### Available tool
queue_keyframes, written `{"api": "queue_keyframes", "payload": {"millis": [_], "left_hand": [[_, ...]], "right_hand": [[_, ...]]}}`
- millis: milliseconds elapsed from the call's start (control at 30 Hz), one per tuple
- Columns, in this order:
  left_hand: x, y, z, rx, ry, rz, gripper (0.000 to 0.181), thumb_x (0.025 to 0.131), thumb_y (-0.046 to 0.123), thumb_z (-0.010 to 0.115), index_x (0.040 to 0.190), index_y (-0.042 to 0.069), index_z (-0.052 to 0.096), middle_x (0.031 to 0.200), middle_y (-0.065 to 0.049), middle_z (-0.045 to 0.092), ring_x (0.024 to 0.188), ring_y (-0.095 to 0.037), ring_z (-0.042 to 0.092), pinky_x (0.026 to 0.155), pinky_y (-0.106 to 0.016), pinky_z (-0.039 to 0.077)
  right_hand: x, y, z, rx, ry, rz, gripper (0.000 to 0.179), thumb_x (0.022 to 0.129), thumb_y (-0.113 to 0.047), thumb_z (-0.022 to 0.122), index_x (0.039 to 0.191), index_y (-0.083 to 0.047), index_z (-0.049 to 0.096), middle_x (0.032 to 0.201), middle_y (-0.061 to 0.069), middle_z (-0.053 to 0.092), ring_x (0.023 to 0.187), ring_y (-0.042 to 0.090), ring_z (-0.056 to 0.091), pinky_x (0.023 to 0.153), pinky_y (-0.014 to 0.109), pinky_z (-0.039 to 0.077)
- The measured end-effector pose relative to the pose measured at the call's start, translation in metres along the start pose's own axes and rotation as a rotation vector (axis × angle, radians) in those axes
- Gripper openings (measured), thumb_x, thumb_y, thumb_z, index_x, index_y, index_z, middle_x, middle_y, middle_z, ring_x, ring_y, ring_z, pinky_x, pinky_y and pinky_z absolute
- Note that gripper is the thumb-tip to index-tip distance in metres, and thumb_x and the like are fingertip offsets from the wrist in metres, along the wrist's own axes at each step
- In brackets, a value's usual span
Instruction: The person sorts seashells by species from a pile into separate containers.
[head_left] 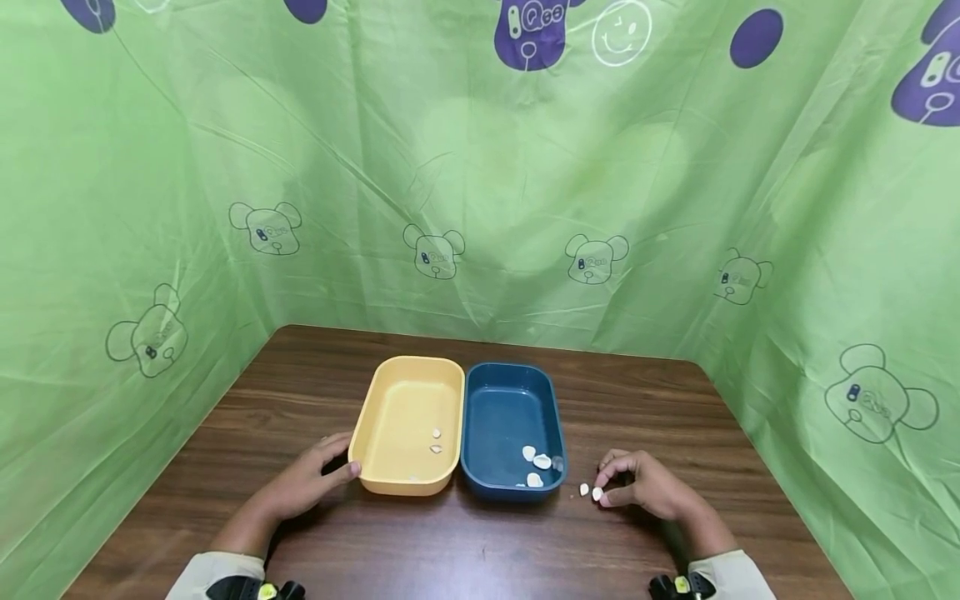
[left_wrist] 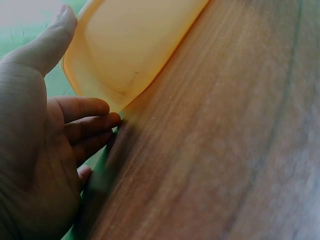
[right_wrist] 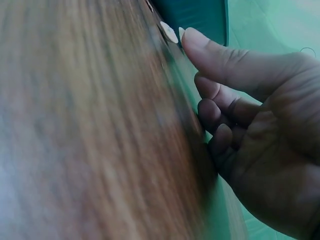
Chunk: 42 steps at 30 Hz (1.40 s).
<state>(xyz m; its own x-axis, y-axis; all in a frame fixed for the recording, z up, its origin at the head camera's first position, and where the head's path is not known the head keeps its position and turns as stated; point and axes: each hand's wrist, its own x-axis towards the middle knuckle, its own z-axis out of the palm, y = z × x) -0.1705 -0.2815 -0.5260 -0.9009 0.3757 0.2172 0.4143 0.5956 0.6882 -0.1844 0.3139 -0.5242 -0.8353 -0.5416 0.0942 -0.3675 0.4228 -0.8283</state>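
Observation:
At the left side of a yellow tray (head_left: 370, 410), my left hand (head_left: 303, 479) touches the near corner with relaxed fingers, the thumb by the rim. In the left wrist view the fingertips lie close against the wall of the yellow tray (left_wrist: 130, 55). On the table to the right, my right hand (head_left: 645, 485) pinches a small white shell-like piece (head_left: 597, 493) between thumb and forefinger. Another white piece (head_left: 584, 489) lies just left of it. From the right wrist, the pinched piece (right_wrist: 181, 34) shows only as a thin edge beside the thumb tip.
A dark blue tray (head_left: 551, 400) stands against the yellow one and holds several white pieces (head_left: 534, 480) and a greyish one (head_left: 557, 463). A few small pieces (head_left: 436, 449) lie in the yellow tray. Green printed cloth (head_left: 487, 192) surrounds the brown wooden table (head_left: 480, 542).

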Motion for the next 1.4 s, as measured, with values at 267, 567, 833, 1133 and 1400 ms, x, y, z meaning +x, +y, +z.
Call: {"api": "queue_keyframes", "payload": {"millis": [267, 567, 833, 1133, 1400], "left_hand": [[0.001, -0.001, 0.001, -0.007, -0.001, 0.01, 0.049, 0.106, 0.025, 0.069, 0.151, 0.004, 0.064, 0.157, -0.026, 0.059, 0.146, -0.053, 0.052, 0.114, -0.077, 0.042], [0.003, -0.001, 0.001, -0.009, -0.007, -0.002, 0.048, 0.107, 0.027, 0.068, 0.15, 0.005, 0.065, 0.158, -0.026, 0.059, 0.146, -0.054, 0.052, 0.115, -0.077, 0.041], [0.002, -0.001, -0.001, -0.015, -0.007, -0.008, 0.049, 0.107, 0.027, 0.068, 0.15, 0.005, 0.065, 0.158, -0.027, 0.058, 0.146, -0.054, 0.051, 0.115, -0.079, 0.04], [0.0, -0.004, 0.002, 0.003, 0.004, -0.004, 0.048, 0.108, 0.028, 0.067, 0.151, 0.006, 0.065, 0.158, -0.024, 0.059, 0.146, -0.052, 0.052, 0.115, -0.076, 0.041], [-0.001, -0.002, 0.001, -0.002, 0.006, -0.002, 0.048, 0.107, 0.026, 0.068, 0.151, 0.007, 0.065, 0.158, -0.024, 0.06, 0.146, -0.051, 0.053, 0.115, -0.074, 0.042]], "right_hand": [[-0.002, -0.002, -0.003, 0.028, 0.014, -0.017, 0.011, 0.088, -0.006, 0.087, 0.098, -0.005, 0.082, 0.103, 0.021, 0.073, 0.101, 0.005, 0.065, 0.087, 0.023, 0.052], [-0.001, -0.009, -0.004, -0.013, 0.107, -0.023, 0.012, 0.091, -0.006, 0.086, 0.1, -0.009, 0.08, 0.1, 0.014, 0.075, 0.093, 0.015, 0.07, 0.083, 0.026, 0.056], [0.001, -0.029, -0.007, -0.044, 0.282, 0.058, 0.009, 0.096, -0.007, 0.082, 0.103, -0.005, 0.077, 0.106, 0.013, 0.074, 0.091, 0.007, 0.069, 0.079, 0.024, 0.056], [0.011, -0.048, -0.003, -0.043, 0.428, 0.099, 0.01, 0.097, -0.008, 0.082, 0.105, -0.006, 0.078, 0.109, 0.013, 0.073, 0.09, 0.009, 0.069, 0.076, 0.024, 0.057], [0.024, -0.064, 0.002, -0.055, 0.517, 0.051, 0.009, 0.096, -0.006, 0.083, 0.105, -0.007, 0.079, 0.106, 0.012, 0.074, 0.092, 0.004, 0.068, 0.079, 0.026, 0.059]]}}
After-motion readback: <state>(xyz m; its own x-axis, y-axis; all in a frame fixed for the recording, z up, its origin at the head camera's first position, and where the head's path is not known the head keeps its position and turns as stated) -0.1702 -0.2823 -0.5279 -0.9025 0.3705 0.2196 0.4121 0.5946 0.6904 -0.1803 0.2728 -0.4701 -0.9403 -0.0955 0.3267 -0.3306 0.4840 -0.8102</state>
